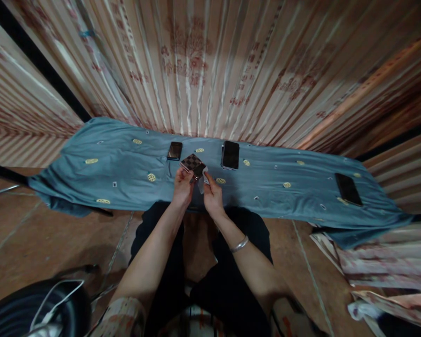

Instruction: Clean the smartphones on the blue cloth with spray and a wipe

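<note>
Clamped in the left hand (183, 186) was a checkered phone (192, 164) — the right hand (212, 194) pinched a small white cloth (204, 178) against it, above the blue tablecloth (126, 178).

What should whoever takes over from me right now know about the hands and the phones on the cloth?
Left hand: holds the checkered phone by its near edge, above the blue cloth.
Right hand: grips a small white wipe against that phone's right edge.
On the cloth: small dark phone left of it, larger black phone right of it, another black phone far right.
Done: cannot tell which phones have been wiped.
Left: the checkered phone is in hand; the other three lie untouched.
</note>
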`<state>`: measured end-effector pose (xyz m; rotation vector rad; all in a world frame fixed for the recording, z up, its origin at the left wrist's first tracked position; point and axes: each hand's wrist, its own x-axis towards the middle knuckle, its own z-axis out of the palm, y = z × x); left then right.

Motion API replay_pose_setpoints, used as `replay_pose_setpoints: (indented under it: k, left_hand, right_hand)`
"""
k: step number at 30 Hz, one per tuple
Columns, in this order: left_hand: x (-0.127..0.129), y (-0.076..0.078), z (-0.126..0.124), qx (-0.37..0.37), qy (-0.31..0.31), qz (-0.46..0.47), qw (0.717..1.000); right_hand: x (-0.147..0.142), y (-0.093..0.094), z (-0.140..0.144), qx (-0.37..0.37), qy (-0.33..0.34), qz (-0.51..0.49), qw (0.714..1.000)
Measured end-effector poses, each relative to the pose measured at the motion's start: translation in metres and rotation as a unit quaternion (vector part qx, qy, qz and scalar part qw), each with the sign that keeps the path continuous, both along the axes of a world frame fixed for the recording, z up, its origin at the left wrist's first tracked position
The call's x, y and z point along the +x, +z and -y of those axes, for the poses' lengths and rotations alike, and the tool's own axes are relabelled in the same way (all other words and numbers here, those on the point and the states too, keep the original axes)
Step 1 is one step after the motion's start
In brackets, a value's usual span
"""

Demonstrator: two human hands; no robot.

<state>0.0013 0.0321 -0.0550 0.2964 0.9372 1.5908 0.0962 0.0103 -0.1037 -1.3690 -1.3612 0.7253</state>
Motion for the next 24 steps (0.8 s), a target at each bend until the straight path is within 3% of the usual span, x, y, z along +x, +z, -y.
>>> replay_pose_setpoints:
  k: [6, 11, 16, 20, 24]
  left_hand:
    - [-0.002, -0.005, -0.005, -0.004, -0.007, -0.004, 1.0]
    - [0.001, -0.009, -0.011, -0.017, 0.015, 0.005, 1.0]
    - [0.009, -0.005, -0.007, -0.037, -0.034, 0.012, 0.999]
    - [0.019, 0.002, 0.0, -0.057, -0.08, 0.024, 0.995]
    - [0.027, 0.006, 0.001, -0.064, -0.13, 0.023, 0.989]
  right_hand:
    - [0.003, 0.009, 0.01, 0.011, 0.037, 0.006, 0.999]
    - [0.013, 0.02, 0.011, -0.049, 0.06, -0.134, 0.988]
    - [0.041, 0.025, -0.005, -0.07, -0.026, -0.309, 0.948]
    - [0.076, 0.021, -0.021, -0.029, -0.092, -0.28, 0.955]
    - [0.106, 0.015, -0.029, -0.013, -0.098, -0.239, 0.966]
